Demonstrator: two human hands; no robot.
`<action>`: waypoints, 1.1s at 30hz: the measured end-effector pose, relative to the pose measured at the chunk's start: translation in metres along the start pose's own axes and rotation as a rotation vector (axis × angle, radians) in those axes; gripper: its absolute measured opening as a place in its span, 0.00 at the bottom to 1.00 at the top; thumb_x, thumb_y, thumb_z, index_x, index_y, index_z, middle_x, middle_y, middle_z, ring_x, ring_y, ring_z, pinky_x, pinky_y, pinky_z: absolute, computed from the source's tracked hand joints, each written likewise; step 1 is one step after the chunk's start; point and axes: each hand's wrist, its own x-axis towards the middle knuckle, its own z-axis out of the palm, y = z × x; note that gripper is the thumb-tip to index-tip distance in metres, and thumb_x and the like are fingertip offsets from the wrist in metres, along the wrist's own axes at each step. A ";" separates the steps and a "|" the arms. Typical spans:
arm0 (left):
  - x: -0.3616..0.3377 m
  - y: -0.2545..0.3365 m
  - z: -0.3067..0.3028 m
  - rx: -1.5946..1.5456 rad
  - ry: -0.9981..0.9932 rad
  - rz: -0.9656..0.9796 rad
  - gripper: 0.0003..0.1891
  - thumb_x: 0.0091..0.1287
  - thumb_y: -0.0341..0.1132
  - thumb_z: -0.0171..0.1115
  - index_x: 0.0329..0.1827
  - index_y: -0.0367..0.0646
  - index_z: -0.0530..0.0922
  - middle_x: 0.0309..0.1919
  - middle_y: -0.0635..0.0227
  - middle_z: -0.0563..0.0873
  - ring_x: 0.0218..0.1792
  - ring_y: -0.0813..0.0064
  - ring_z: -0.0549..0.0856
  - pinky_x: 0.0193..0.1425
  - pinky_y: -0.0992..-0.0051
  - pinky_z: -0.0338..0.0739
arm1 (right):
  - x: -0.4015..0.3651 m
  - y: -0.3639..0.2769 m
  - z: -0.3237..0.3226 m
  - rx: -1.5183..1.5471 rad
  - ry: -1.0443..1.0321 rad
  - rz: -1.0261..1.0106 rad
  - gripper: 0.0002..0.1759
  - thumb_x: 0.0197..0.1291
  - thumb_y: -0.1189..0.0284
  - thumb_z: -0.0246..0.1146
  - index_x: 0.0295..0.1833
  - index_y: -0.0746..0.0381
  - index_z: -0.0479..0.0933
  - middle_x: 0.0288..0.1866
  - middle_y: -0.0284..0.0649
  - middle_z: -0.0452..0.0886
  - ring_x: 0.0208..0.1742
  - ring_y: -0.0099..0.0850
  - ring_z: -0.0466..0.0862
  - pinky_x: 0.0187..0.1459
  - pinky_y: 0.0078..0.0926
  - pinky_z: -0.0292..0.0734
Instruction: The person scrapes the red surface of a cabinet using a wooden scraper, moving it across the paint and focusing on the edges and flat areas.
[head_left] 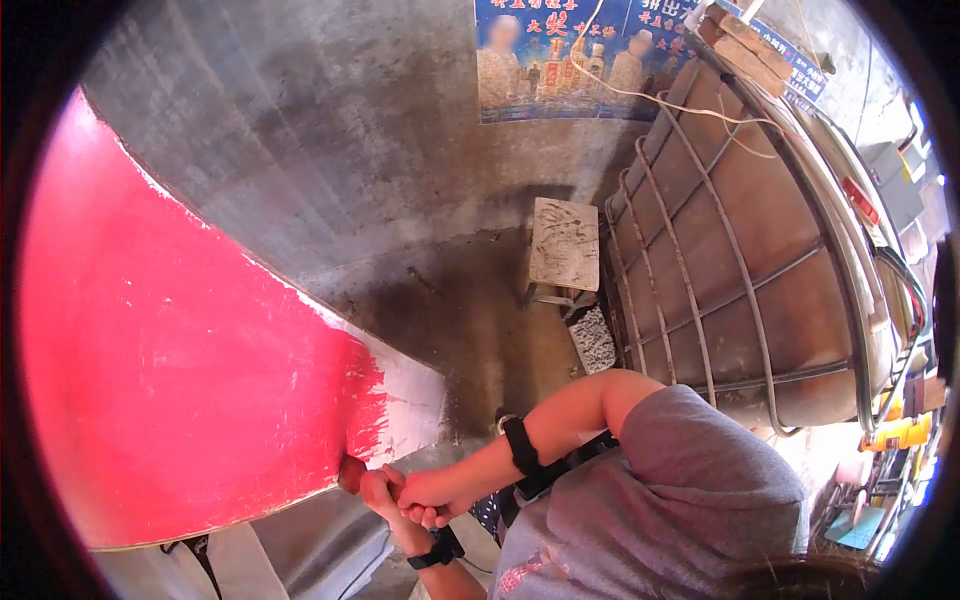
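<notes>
Low in the centre, our left hand (pixel 378 490) and right hand (pixel 435 497) press together, both clamped round a dark-tipped tool (pixel 350 472) whose tip touches the red board (pixel 170 360) filling the left of the frame, just where red paint meets its bare white end (pixel 415 400). Beyond, a small stool (pixel 565 245) stands on the concrete floor (pixel 330 150) at mid-frame beside a wire cage (pixel 740 250), with a blue poster (pixel 560 60) at the top edge.

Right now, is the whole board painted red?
No, the board is mostly red, but its right end by the hands is bare white.
</notes>
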 end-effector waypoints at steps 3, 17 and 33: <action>-0.002 -0.013 -0.001 0.044 -0.017 0.010 0.18 0.56 0.24 0.55 0.16 0.41 0.54 0.14 0.71 0.58 0.17 0.80 0.57 0.19 0.74 0.52 | 0.002 0.001 0.000 0.006 -0.023 0.010 0.09 0.56 0.70 0.48 0.23 0.55 0.62 0.14 0.21 0.58 0.13 0.13 0.60 0.14 0.13 0.51; 0.008 0.021 -0.003 0.149 0.028 0.158 0.15 0.53 0.21 0.54 0.17 0.41 0.57 0.14 0.71 0.59 0.17 0.81 0.59 0.18 0.77 0.53 | -0.018 -0.005 0.015 -0.014 -0.014 -0.015 0.10 0.53 0.72 0.48 0.21 0.54 0.60 0.14 0.22 0.59 0.12 0.12 0.61 0.13 0.10 0.53; -0.001 -0.049 -0.008 0.217 0.030 0.431 0.12 0.47 0.23 0.56 0.12 0.43 0.62 0.11 0.66 0.64 0.14 0.69 0.66 0.19 0.73 0.58 | 0.004 0.012 0.006 0.032 -0.007 -0.003 0.06 0.56 0.68 0.51 0.28 0.56 0.65 0.16 0.24 0.63 0.13 0.14 0.62 0.12 0.13 0.52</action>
